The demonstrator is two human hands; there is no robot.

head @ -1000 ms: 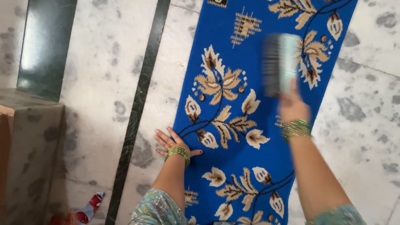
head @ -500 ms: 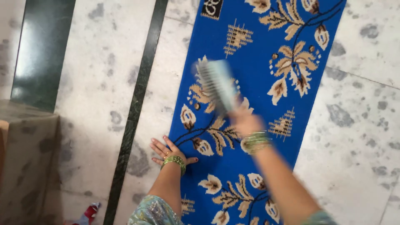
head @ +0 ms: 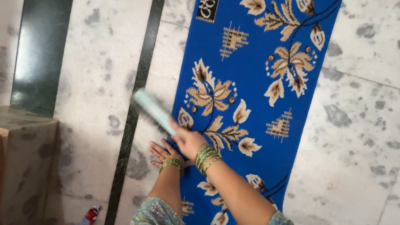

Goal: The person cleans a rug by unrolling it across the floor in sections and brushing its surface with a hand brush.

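Head view looks straight down on a long blue rug (head: 254, 96) with a tan and cream leaf pattern, laid on a pale speckled stone floor (head: 354, 137); the right hand (head: 188, 141) reaches across the body to the rug's left edge and is closed around the handle of a pale green brush (head: 152, 109); the brush is blurred, slanting up and to the left from the hand, so that its head lies over the floor just beside the rug's edge, close to a dark green stone strip (head: 137, 96) that runs along the floor; whether the bristles touch the floor cannot be told; the left hand (head: 163, 152) lies flat with fingers spread, palm down, at the rug's left edge, just below and partly under the right hand; green bangles (head: 206, 156) ring both wrists, and patterned blue-green sleeves show at the bottom; a low stone step (head: 25, 162) stands at the far left, with a scrap of red and white wrapper (head: 89, 215) on the floor near its foot.
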